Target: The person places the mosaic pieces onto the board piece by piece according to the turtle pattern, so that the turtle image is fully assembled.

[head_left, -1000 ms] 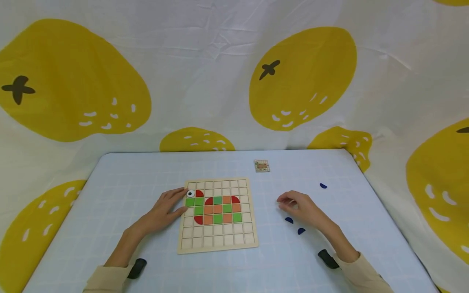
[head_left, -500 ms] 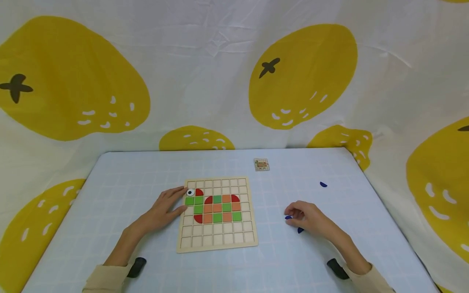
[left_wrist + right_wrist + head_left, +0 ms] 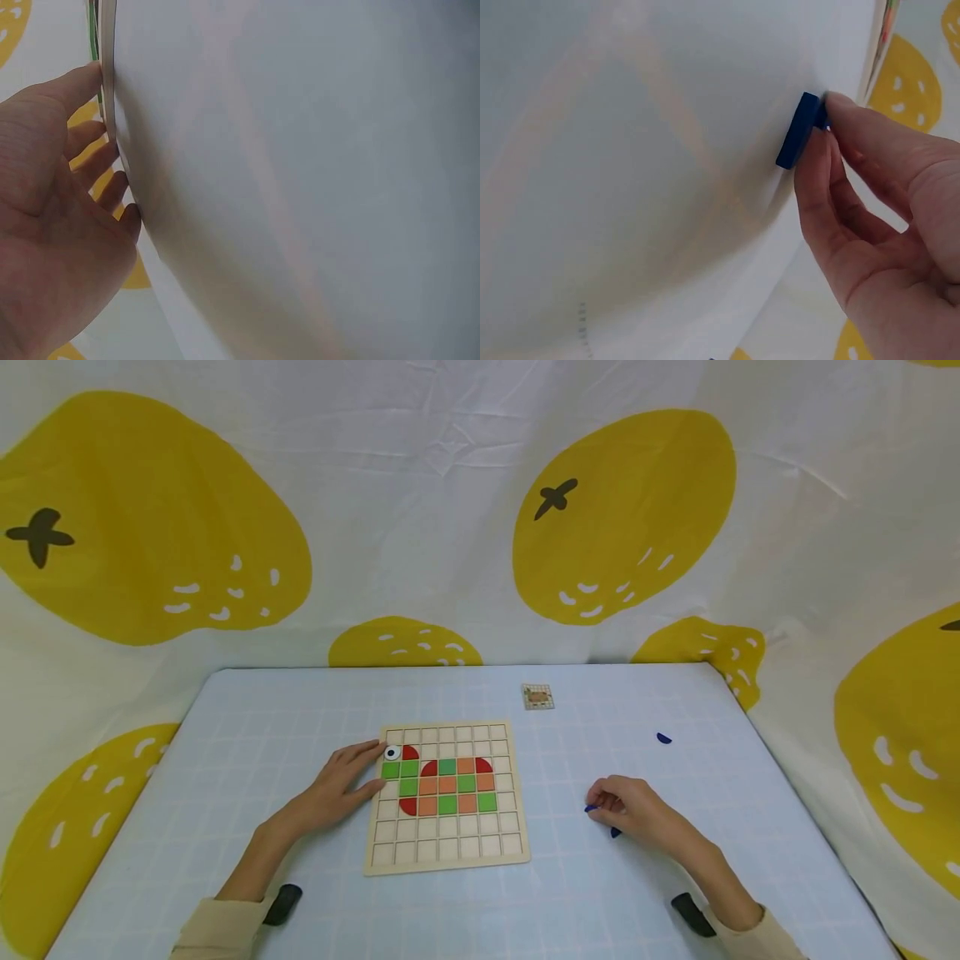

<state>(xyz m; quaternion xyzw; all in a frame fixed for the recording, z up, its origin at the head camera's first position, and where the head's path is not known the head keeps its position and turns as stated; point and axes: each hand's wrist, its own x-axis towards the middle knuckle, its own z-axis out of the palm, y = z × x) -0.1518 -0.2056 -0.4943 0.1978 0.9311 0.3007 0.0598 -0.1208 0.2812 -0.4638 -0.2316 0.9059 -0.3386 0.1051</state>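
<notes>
A square wooden grid board (image 3: 447, 852) lies on the table, with red, orange and green tiles and a round eye tile (image 3: 392, 752) set in its cells. My left hand (image 3: 335, 789) rests at the board's left edge, thumb and fingertips touching it, fingers fairly straight. To the right of the board, my right hand (image 3: 632, 808) pinches a dark blue half-round tile (image 3: 591, 808) between thumb and fingers, low over the table. A second blue half-round tile (image 3: 616, 832) lies just under that hand, seen edge-on as the nearer blue piece (image 3: 798, 130) in the right wrist view.
Farther back on the right lies a third blue half-round tile (image 3: 663, 738). A small picture card (image 3: 537, 697) sits behind the board, near the table's far edge. A white cloth (image 3: 450, 527) with yellow fruit prints hangs behind the table.
My right hand has come nearer and slightly right, down to the blue half-round tile, and now pinches it; the tile looks tilted. The left hand stays at the board's edge.
</notes>
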